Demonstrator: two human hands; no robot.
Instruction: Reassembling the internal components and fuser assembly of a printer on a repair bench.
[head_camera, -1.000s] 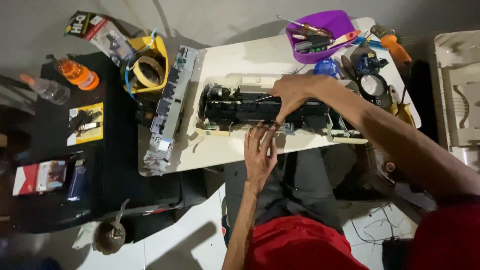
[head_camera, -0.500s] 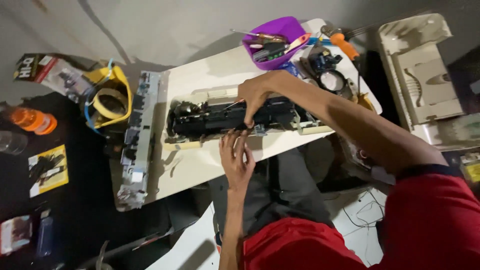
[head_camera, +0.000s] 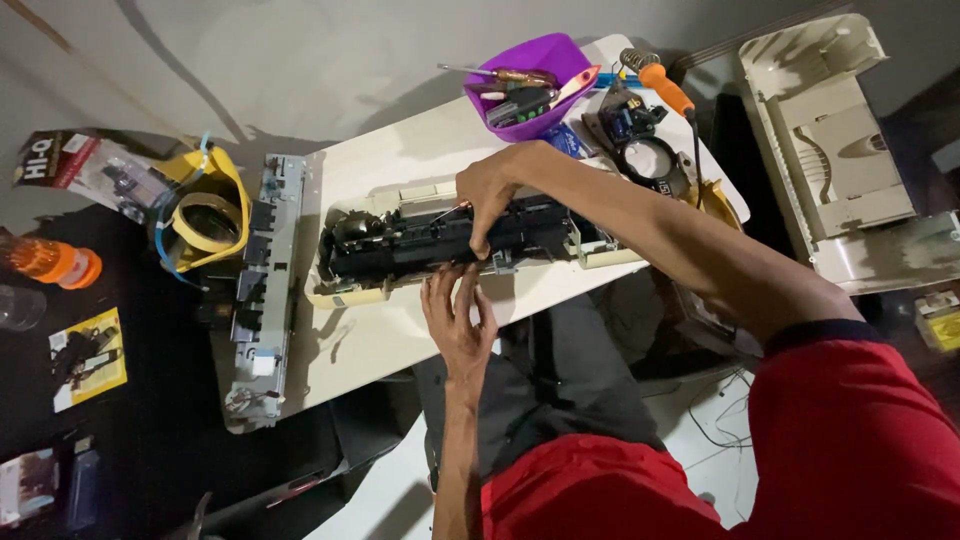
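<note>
Working on a long black machine part

Resting on the white table (head_camera: 400, 330), the long black machine part (head_camera: 450, 240) is gripped from above by the right hand (head_camera: 490, 195), whose fingers are curled over its top edge. The left hand (head_camera: 458, 320) is laid open and flat just below the part, its fingertips touching the near side. A purple bowl (head_camera: 535, 90) of tools is seen beyond the right hand

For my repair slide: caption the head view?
Both hands work on a long black mechanism atop a white table.
</note>
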